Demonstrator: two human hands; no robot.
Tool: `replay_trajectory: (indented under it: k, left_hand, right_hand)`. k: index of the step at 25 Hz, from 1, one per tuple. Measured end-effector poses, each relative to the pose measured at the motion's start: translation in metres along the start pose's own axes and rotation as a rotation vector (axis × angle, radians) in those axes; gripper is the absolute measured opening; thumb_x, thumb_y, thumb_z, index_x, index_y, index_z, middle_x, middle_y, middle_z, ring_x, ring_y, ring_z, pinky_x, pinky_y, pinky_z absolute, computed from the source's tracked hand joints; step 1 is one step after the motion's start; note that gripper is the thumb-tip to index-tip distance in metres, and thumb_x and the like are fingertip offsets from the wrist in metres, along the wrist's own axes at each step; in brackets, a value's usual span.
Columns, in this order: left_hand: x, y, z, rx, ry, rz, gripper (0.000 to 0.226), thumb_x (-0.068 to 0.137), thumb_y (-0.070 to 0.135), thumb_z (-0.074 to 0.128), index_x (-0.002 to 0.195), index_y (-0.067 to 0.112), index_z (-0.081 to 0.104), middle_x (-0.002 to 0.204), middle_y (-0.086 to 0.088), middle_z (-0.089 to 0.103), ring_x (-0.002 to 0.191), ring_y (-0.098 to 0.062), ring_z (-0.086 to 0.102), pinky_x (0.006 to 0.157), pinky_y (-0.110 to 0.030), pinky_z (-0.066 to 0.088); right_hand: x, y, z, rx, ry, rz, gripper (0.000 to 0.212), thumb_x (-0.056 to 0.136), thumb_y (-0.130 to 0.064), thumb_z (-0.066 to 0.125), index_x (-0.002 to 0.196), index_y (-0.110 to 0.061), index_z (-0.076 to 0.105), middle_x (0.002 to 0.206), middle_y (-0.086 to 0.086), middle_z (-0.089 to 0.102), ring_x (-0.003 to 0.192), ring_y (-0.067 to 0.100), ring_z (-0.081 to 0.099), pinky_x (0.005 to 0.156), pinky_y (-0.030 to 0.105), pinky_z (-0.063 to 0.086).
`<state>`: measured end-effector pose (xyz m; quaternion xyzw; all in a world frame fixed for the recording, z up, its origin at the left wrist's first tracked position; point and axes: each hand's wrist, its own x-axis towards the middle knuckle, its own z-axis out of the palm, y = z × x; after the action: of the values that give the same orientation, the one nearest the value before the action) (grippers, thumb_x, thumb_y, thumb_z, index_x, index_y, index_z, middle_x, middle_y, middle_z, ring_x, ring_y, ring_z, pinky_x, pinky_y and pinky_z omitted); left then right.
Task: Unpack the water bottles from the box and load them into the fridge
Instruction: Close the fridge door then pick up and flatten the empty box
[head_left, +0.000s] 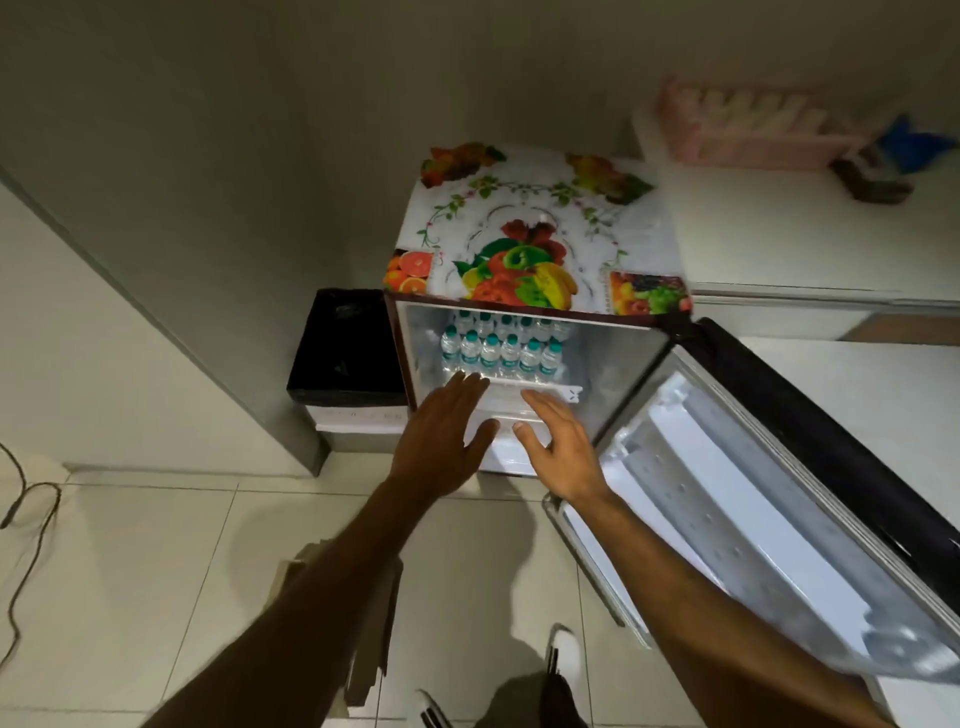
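Note:
A small fridge stands open, its top covered by a fruit-print cloth. Several small water bottles with teal caps stand in rows on its upper shelf. My left hand reaches toward the shelf's front edge with straight fingers and holds nothing. Beside it, my right hand is spread open in front of the lower shelves, also holding nothing. Part of a cardboard box shows on the floor under my left forearm, mostly hidden.
The fridge door hangs open to the right, its racks bare. A black-lined bin stands left of the fridge. A white counter with a pink crate is behind. A cable lies on the tiled floor at left.

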<state>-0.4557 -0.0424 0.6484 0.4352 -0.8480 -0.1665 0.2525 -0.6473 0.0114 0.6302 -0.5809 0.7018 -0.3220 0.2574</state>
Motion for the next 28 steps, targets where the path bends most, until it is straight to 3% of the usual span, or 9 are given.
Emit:
replay_trajectory:
  k: [4, 7, 11, 19, 23, 28]
  left_hand:
    - [-0.037, 0.042, -0.010, -0.024, -0.048, -0.052, 0.059, 0.099, 0.052, 0.046, 0.149, 0.019, 0.042, 0.155, -0.002, 0.041, 0.145, -0.018, 0.034, 0.113, -0.030, 0.022]
    - [-0.058, 0.074, -0.001, -0.028, -0.056, -0.087, 0.059, 0.098, 0.048, 0.050, 0.150, 0.021, 0.041, 0.156, -0.001, 0.040, 0.145, -0.019, 0.035, 0.112, -0.030, 0.023]
    - [-0.073, 0.134, 0.027, -0.055, -0.027, -0.088, 0.056, 0.098, 0.043, 0.056, 0.148, 0.020, 0.044, 0.153, -0.003, 0.044, 0.142, -0.022, 0.039, 0.113, -0.035, 0.030]
    - [-0.059, 0.286, 0.129, -0.181, -0.068, -0.201, 0.062, 0.096, 0.047, 0.057, 0.151, 0.026, 0.037, 0.158, 0.004, 0.036, 0.145, -0.016, 0.033, 0.116, -0.038, 0.033]
    - [-0.042, 0.350, 0.174, -0.233, -0.154, -0.189, 0.062, 0.099, 0.042, 0.053, 0.154, 0.026, 0.030, 0.163, 0.005, 0.026, 0.149, -0.013, 0.023, 0.119, -0.038, 0.029]
    - [-0.019, 0.397, 0.222, -0.222, -0.257, -0.171, 0.067, 0.101, 0.033, 0.053, 0.158, 0.019, 0.021, 0.165, 0.001, 0.016, 0.152, -0.016, 0.013, 0.123, -0.035, 0.019]
  right_hand:
    - [-0.055, -0.009, -0.036, -0.026, -0.065, -0.014, 0.053, 0.100, -0.047, 0.051, 0.150, -0.033, 0.041, 0.155, -0.005, 0.041, 0.144, 0.014, 0.034, 0.112, 0.045, 0.041]
    - [-0.090, 0.005, -0.070, -0.051, -0.086, -0.033, 0.055, 0.098, -0.051, 0.050, 0.150, -0.037, 0.039, 0.153, -0.008, 0.043, 0.135, 0.016, 0.045, 0.107, 0.043, 0.045]
    - [-0.107, 0.036, -0.136, -0.095, -0.071, -0.083, 0.051, 0.098, -0.044, 0.055, 0.146, -0.031, 0.047, 0.149, -0.006, 0.049, 0.137, 0.014, 0.044, 0.113, 0.039, 0.039]
    - [-0.107, 0.139, -0.287, -0.243, -0.081, -0.210, 0.042, 0.097, -0.036, 0.058, 0.133, -0.015, 0.061, 0.131, 0.003, 0.065, 0.120, 0.021, 0.059, 0.104, 0.037, 0.046]
    - [-0.099, 0.191, -0.329, -0.370, -0.108, -0.188, 0.042, 0.097, -0.029, 0.061, 0.138, -0.021, 0.057, 0.145, -0.002, 0.054, 0.133, 0.018, 0.047, 0.113, 0.030, 0.035]
    - [-0.095, 0.249, -0.345, -0.426, -0.270, -0.145, 0.055, 0.097, -0.029, 0.061, 0.149, -0.026, 0.043, 0.162, -0.008, 0.027, 0.150, 0.017, 0.024, 0.120, 0.042, 0.029]
